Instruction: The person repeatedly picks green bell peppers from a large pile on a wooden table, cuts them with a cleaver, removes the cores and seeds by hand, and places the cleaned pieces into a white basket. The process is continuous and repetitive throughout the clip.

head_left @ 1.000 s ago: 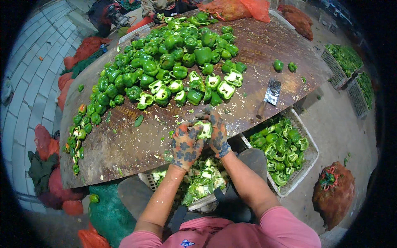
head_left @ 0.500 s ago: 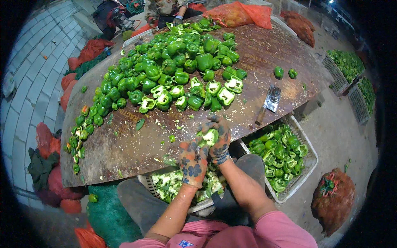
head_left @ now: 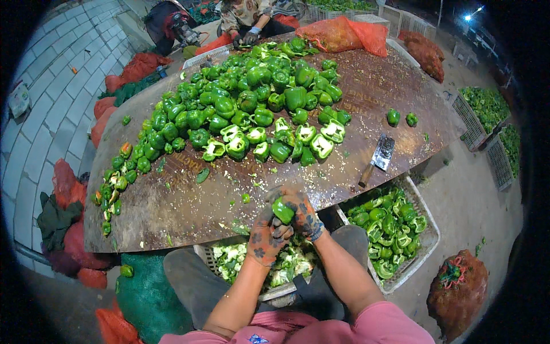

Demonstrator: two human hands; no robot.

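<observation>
Both my hands wear orange-and-dark patterned gloves and meet at the table's near edge. Between them is a piece of green bell pepper (head_left: 283,211), its green outer skin now facing up. My right hand (head_left: 303,213) grips it from the right; my left hand (head_left: 268,238) has its fingers closed against it from the lower left. Some fingertips are smeared by motion. Beneath my hands, a crate (head_left: 200,252) between my knees holds pale pepper cores and scraps. Ahead lies a heap of whole green peppers (head_left: 229,103), with cut halves (head_left: 321,146) along its near side.
A cleaver (head_left: 378,156) rests on the wooden table (head_left: 366,109), near two peppers. At right a white crate (head_left: 433,229) holds cut peppers; beyond stands a red mesh sack (head_left: 458,292). A green sack (head_left: 152,298) is at left. Across the table, a co-worker's gloved hands (head_left: 249,37) are at the heap.
The pepper piece has turned from its pale cut side to its green skin, and my hands have shifted slightly around it. The view has tilted up, showing more of the co-worker.
</observation>
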